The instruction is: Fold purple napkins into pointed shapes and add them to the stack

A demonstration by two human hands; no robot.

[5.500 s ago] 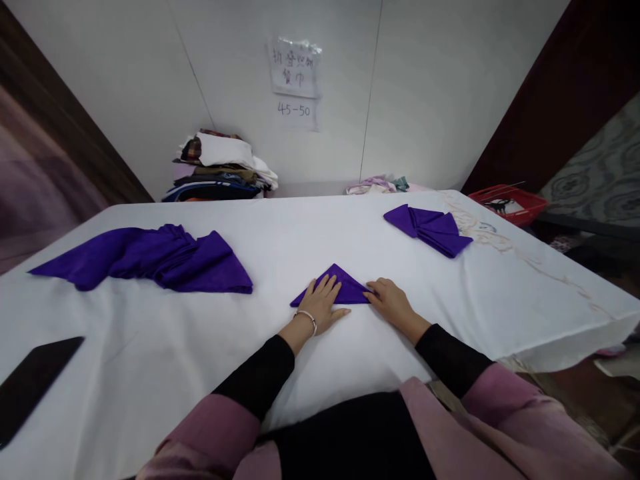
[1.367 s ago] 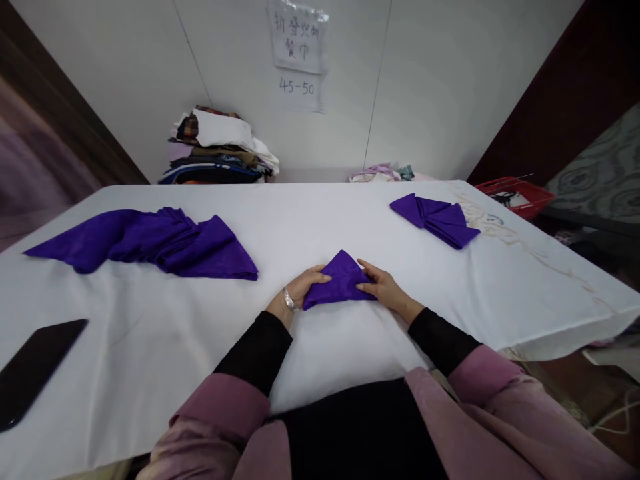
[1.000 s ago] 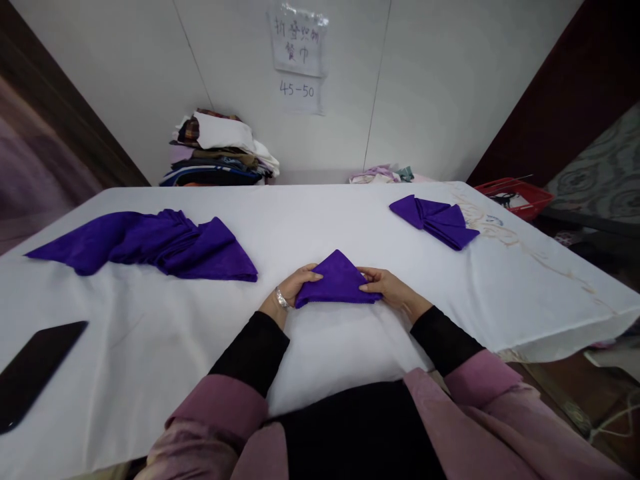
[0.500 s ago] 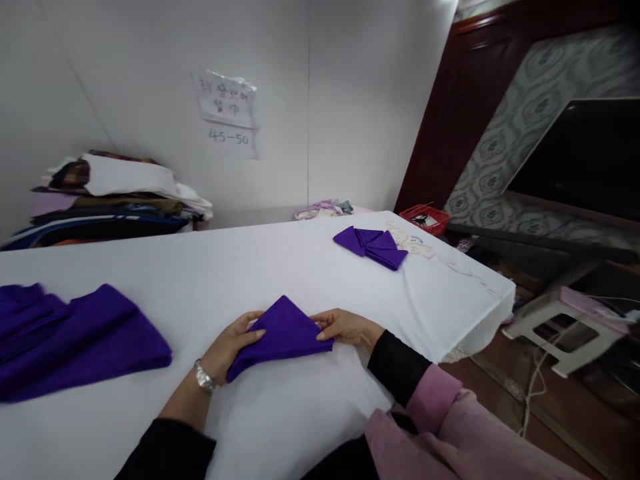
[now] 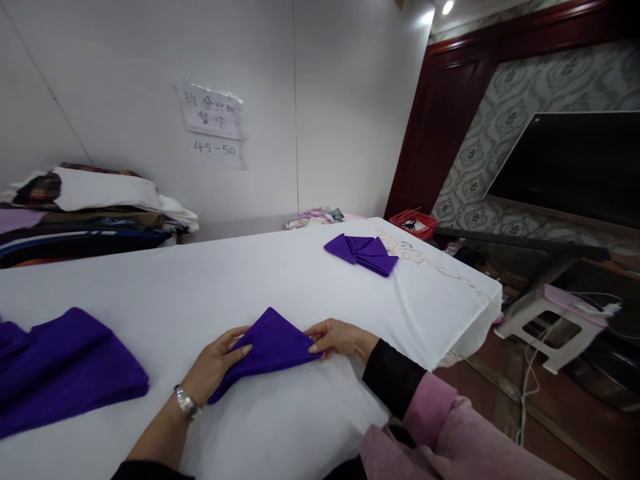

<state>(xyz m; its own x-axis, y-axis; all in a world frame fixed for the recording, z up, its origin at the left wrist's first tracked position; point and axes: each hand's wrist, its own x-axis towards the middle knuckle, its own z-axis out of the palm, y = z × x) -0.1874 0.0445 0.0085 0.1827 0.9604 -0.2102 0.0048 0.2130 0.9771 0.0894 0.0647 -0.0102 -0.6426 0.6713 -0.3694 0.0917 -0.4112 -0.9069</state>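
Left hand (image 5: 217, 365) gripped the left side of a purple napkin (image 5: 275, 341), thumb on top, fingers partly hidden behind it. Right hand (image 5: 344, 337) pinched the right corner, thumb on the near face, fingertips mostly out of sight.

Napkin was between the hands, over the near part of the white-covered table (image 5: 200, 287); couldn't tell whether any of it rested on the surface. Shape: folded triangle, peak pointing away from the person, long edge toward the body. Face was smooth with a soft sheen. Left corner drooped below the left hand, so the long edge curved. Layer count not readable.

Containers: one red basket (image 5: 425, 232) past the table's far right corner. It held something black and white (image 5: 414, 225), too small to identify. Couldn't tell if the basket touched the table.

Second napkin (image 5: 370, 255), also purple, lay farther off to the right, near the stitched pattern (image 5: 435, 260): narrow toward its left, pleats fanning right. Third purple cloth (image 5: 75, 367) lay at left, cut off by the view edge, flatter fold on its right. Clothes stack (image 5: 100, 200) stood beyond the far edge, left side.
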